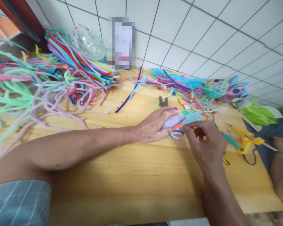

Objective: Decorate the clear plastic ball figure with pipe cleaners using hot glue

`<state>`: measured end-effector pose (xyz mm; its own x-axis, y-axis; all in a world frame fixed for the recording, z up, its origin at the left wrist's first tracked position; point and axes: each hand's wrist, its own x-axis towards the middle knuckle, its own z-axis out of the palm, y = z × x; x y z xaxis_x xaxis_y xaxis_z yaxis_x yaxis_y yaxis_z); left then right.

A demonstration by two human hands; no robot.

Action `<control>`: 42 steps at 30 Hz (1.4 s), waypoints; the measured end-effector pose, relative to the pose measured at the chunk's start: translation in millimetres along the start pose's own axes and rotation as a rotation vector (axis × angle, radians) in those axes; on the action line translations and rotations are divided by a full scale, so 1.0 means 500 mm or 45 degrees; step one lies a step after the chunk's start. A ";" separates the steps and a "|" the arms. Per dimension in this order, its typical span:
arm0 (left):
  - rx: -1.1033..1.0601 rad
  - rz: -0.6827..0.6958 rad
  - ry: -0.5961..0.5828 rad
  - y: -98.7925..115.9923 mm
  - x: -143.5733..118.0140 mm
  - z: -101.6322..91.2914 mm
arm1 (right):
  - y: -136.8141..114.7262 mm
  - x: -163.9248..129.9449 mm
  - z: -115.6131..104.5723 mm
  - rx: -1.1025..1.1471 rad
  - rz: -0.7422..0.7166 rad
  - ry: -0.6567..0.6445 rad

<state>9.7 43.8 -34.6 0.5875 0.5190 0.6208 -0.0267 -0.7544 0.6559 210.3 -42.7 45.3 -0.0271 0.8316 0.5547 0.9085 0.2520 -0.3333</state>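
Two hands observed meeting near middle of wooden tabletop (136,175). Left forearm laid flat across tabletop, elbow bent; left hand (153,127) cupped, grip closed around lilac pipe-cleaner piece (173,121). Right forearm raised from lower edge, wrist bent inward; right hand (207,142) seen with thumb and forefinger pinched on orange strand at piece's lower edge. Piece held just above tabletop, between both hands. Loose pipe-cleaner heap (49,75) noted far left, well apart. Yellow glue gun (246,139) lying just right of right hand.
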 end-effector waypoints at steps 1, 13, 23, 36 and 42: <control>-0.001 -0.006 -0.004 0.000 0.000 0.000 | 0.000 0.000 -0.001 0.015 0.029 -0.012; 0.011 0.047 -0.019 -0.002 -0.002 0.002 | -0.009 0.006 -0.005 0.043 0.057 -0.051; 0.020 0.057 -0.051 -0.003 -0.005 0.001 | -0.010 0.006 -0.006 0.036 0.034 -0.046; 0.012 0.048 -0.027 -0.005 -0.005 0.003 | -0.011 0.000 0.000 0.086 0.062 -0.073; -0.009 0.041 -0.054 -0.005 -0.004 -0.003 | -0.016 0.004 0.003 0.047 0.010 -0.040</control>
<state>7.4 45.0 -36.9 0.6203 0.4766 0.6230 -0.0518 -0.7676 0.6388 202.2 -42.1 47.9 -0.0338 0.8488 0.5276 0.8929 0.2628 -0.3656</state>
